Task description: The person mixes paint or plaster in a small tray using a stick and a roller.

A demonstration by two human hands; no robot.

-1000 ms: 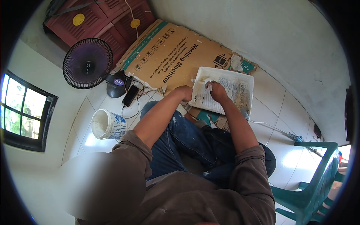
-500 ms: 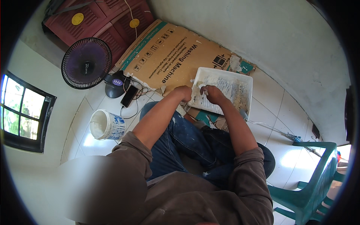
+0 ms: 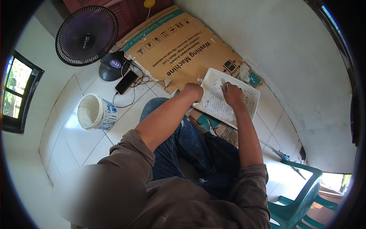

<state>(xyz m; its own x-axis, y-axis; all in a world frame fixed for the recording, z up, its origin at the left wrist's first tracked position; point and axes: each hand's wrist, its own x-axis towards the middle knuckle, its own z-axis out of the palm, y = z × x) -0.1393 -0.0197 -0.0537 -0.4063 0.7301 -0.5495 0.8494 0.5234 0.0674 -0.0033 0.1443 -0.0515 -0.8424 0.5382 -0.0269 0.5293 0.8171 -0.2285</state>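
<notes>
A white paint tray (image 3: 254, 110) lies on the cardboard in front of me, its ribbed floor smeared with whitish and beige residue. My left hand (image 3: 193, 92) is closed at the tray's left rim, gripping it. Over the inside of the tray, my right hand (image 3: 233, 95) is closed, fingers pressed together around something small. A pale, thin bit shows at its fingertips, too small to name. My folded legs in blue jeans (image 3: 190, 143) are just below the tray.
Flattened brown cardboard (image 3: 167, 49) covers the floor ahead. To the left stand a white bucket (image 3: 89, 112), a black phone (image 3: 126, 82) with cables and a fan (image 3: 87, 36). A green plastic chair (image 3: 301, 194) and a long-handled tool (image 3: 284, 155) are at right. Walls close in both sides.
My right hand has moved away from the left rim toward the tray's middle. The left hand stays at the rim. The whole view has shifted slightly.
</notes>
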